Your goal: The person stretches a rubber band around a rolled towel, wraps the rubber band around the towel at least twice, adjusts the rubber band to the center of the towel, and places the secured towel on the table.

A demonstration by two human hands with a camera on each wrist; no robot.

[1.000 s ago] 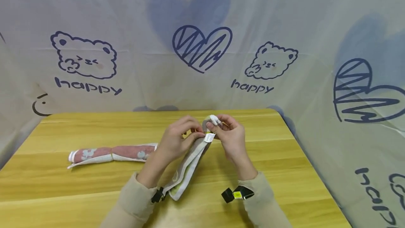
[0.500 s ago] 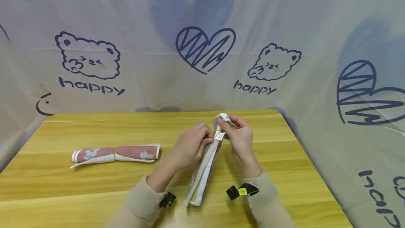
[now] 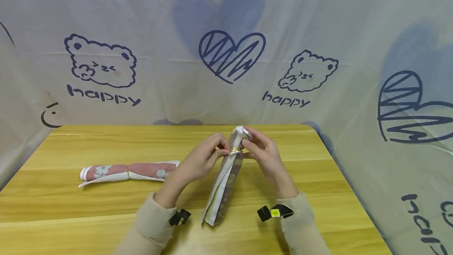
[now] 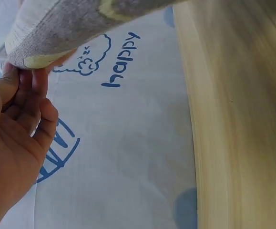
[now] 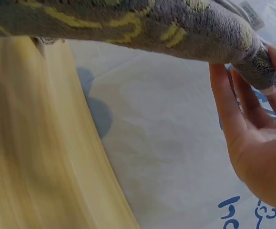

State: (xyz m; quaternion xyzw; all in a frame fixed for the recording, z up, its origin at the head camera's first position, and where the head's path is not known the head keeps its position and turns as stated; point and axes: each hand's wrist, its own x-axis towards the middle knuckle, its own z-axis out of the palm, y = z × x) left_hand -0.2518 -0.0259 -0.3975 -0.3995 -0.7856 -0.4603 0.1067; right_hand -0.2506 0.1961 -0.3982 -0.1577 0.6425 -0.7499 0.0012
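A rolled grey-brown towel [image 3: 231,186] with white edging and a yellow pattern slants up from the table between both hands. A thin yellow band [image 3: 235,150] cinches it near its far end. My left hand [image 3: 205,156] pinches the towel beside the band with thumb and fingertips; in the left wrist view, its fingertips meet at the towel's underside. My right hand [image 3: 267,154] holds the short end beyond the band between thumb and fingers. From the right wrist view, the towel's yellow-marked side [image 5: 171,31] and a small white label [image 5: 252,15] show.
A second rolled towel [image 3: 146,169], pink with pale blue flowers and banded at its middle, lies on the left of the wooden table [image 3: 106,215]. My left forearm overlaps its right end. Behind the table hangs a pale printed cloth [image 3: 170,89].
The grey-brown towel has swung and turned, so its patterned side now shows and its label is hidden in the head view. My left hand has moved right, then back left along the band.
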